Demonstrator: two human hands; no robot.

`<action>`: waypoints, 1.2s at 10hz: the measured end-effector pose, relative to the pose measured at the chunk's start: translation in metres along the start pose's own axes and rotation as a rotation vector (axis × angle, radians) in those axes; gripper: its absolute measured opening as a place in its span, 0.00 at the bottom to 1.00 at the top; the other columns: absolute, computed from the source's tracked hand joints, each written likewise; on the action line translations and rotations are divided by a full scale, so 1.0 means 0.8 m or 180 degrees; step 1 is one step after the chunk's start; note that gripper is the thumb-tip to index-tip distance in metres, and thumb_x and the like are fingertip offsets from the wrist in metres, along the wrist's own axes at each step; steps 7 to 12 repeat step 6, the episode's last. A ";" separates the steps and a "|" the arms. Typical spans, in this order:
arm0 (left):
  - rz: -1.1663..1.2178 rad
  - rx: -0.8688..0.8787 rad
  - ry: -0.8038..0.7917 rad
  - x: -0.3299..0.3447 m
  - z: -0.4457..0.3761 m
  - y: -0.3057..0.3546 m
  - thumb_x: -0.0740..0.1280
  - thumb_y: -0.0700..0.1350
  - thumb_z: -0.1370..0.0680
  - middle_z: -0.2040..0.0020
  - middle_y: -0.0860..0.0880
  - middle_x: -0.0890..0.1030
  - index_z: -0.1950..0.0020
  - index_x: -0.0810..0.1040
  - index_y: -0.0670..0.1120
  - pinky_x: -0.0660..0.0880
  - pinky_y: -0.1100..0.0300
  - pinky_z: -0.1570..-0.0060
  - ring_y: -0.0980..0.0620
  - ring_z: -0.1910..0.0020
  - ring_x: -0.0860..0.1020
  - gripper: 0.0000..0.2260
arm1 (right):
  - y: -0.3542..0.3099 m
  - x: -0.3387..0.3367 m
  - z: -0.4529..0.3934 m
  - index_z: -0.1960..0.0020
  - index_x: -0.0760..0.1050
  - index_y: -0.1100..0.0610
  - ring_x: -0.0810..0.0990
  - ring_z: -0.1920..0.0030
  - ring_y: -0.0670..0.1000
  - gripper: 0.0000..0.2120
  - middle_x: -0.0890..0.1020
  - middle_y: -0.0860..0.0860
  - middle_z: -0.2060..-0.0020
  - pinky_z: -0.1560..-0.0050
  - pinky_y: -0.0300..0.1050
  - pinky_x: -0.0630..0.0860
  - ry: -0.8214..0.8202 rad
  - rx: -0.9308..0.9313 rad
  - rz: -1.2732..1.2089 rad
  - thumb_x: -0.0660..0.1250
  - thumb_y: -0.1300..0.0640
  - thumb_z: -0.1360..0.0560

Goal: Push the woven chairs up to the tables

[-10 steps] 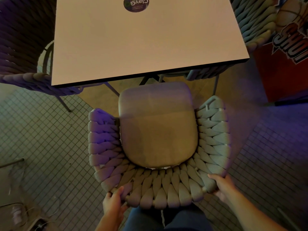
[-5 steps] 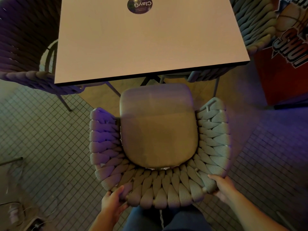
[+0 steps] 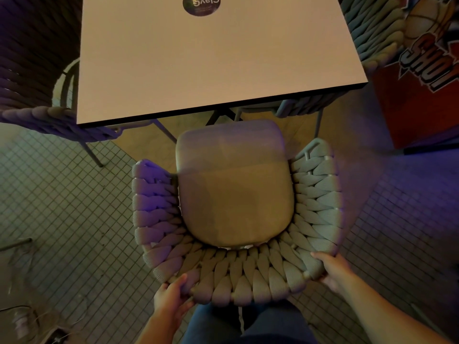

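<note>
Standing at the centre of the view, the woven chair (image 3: 236,219) is seen from above, its curved rope back toward 6 o'clock and its tan seat cushion (image 3: 234,184) pointing toward 12 o'clock. The cushion's front edge lies just short of the near edge of the table (image 3: 211,60), which fills the frame from 11 to 1 o'clock; the seat is not yet under the tabletop. The chair's back rim is gripped at about 7 o'clock by the left hand (image 3: 171,297), whose fingers (image 3: 182,281) are wrapped over the woven rope. At about 4 o'clock the same rim is held by the right hand (image 3: 331,271), its thumb laid on the top of the weave and the rest of the fingers curled under the outside, clamped on the chair. A round dark sticker (image 3: 201,4) is seen on the table at 12 o'clock. A second woven chair (image 3: 37,70) stands at 10 o'clock, partly tucked under the table, and a third woven chair (image 3: 372,28) at 1 o'clock. The small-tiled floor (image 3: 62,207) spreads to both sides.
</note>
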State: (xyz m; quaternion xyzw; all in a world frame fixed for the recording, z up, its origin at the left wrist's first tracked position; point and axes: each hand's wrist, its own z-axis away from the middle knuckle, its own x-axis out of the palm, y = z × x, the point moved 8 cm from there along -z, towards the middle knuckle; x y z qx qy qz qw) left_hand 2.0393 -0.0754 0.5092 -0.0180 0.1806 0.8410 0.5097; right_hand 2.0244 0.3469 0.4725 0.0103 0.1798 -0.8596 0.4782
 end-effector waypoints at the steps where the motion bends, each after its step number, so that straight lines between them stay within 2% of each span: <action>1: -0.0040 -0.0005 -0.0015 -0.003 -0.005 0.002 0.69 0.39 0.24 0.54 0.37 0.82 0.49 0.75 0.42 0.78 0.52 0.77 0.39 0.60 0.81 0.06 | 0.001 0.000 -0.001 0.33 0.66 0.60 0.75 0.40 0.67 0.25 0.75 0.65 0.38 0.54 0.66 0.77 0.0090 0.0000 0.0050 0.68 0.67 0.28; 2: -0.0515 -0.0061 -0.0104 -0.010 -0.012 0.004 0.71 0.42 0.25 0.51 0.38 0.82 0.46 0.76 0.42 0.81 0.47 0.64 0.37 0.54 0.82 0.10 | 0.001 -0.003 -0.004 0.32 0.65 0.60 0.76 0.42 0.66 0.26 0.75 0.65 0.39 0.52 0.66 0.77 0.0116 0.0010 0.0116 0.69 0.65 0.28; 3: -0.1521 -0.0117 -0.0204 -0.021 -0.015 0.014 0.72 0.49 0.26 0.52 0.39 0.83 0.44 0.78 0.41 0.79 0.50 0.64 0.39 0.58 0.82 0.16 | 0.002 -0.004 -0.004 0.31 0.66 0.58 0.77 0.43 0.65 0.26 0.76 0.64 0.39 0.49 0.67 0.76 0.0063 0.0002 0.0052 0.69 0.61 0.27; 4: -0.2668 -0.0050 -0.0355 -0.025 -0.010 0.038 0.71 0.55 0.29 0.61 0.39 0.83 0.45 0.79 0.44 0.76 0.55 0.66 0.42 0.68 0.81 0.19 | 0.000 -0.009 0.002 0.31 0.65 0.58 0.77 0.43 0.64 0.27 0.76 0.62 0.39 0.46 0.67 0.76 0.0215 -0.0188 0.0119 0.70 0.57 0.27; 5: -0.4097 0.0397 -0.0538 -0.003 0.001 0.072 0.66 0.61 0.31 0.62 0.41 0.85 0.50 0.73 0.59 0.79 0.55 0.68 0.44 0.70 0.84 0.12 | -0.002 -0.012 0.008 0.33 0.66 0.59 0.77 0.43 0.62 0.25 0.76 0.61 0.39 0.46 0.63 0.77 0.0403 -0.0411 0.0271 0.69 0.54 0.27; 6: -0.5341 0.1348 -0.0347 0.043 0.008 0.115 0.60 0.58 0.30 0.63 0.46 0.86 0.54 0.79 0.49 0.81 0.57 0.63 0.45 0.63 0.85 0.16 | -0.014 -0.019 0.017 0.38 0.71 0.57 0.78 0.44 0.60 0.21 0.79 0.59 0.42 0.44 0.59 0.76 0.0690 -0.0896 0.0732 0.68 0.50 0.28; 12: -0.5341 0.1348 -0.0347 0.043 0.008 0.115 0.60 0.58 0.30 0.63 0.46 0.86 0.54 0.79 0.49 0.81 0.57 0.63 0.45 0.63 0.85 0.16 | -0.014 -0.019 0.017 0.38 0.71 0.57 0.78 0.44 0.60 0.21 0.79 0.59 0.42 0.44 0.59 0.76 0.0690 -0.0896 0.0732 0.68 0.50 0.28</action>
